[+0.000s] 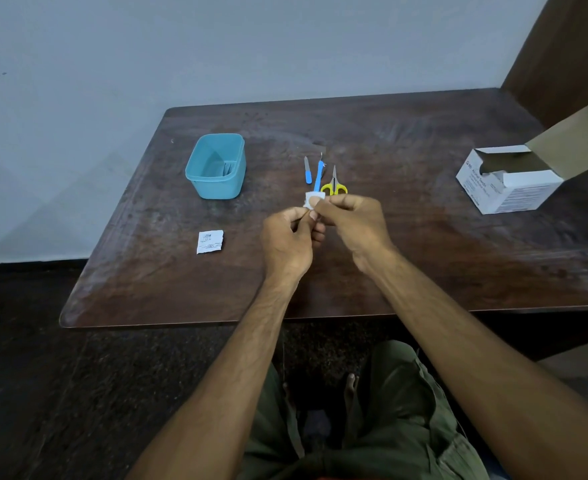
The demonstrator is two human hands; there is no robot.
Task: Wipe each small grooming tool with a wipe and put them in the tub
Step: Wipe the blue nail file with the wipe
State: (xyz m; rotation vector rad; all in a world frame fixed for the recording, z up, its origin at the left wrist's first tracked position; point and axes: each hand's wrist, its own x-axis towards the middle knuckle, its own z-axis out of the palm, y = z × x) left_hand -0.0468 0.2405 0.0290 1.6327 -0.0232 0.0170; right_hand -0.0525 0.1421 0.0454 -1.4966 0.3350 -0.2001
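Note:
Both hands meet over the middle of the brown table (pixel 424 258). My left hand (pixel 287 237) and my right hand (pixel 351 220) pinch a small white wipe (pixel 310 201) between their fingertips. Just beyond them lie three tools: a short file with a blue handle (pixel 307 171), a longer blue-handled tool (pixel 318 178) and small yellow-handled scissors (pixel 334 187). The blue tub (pixel 216 166) stands to the left; something small and pale shows inside it, too unclear to name.
A torn white sachet (pixel 210 241) lies on the table left of my hands. An open white cardboard box (pixel 514 181) with its flap raised stands at the right edge. The table's near edge runs just below my wrists.

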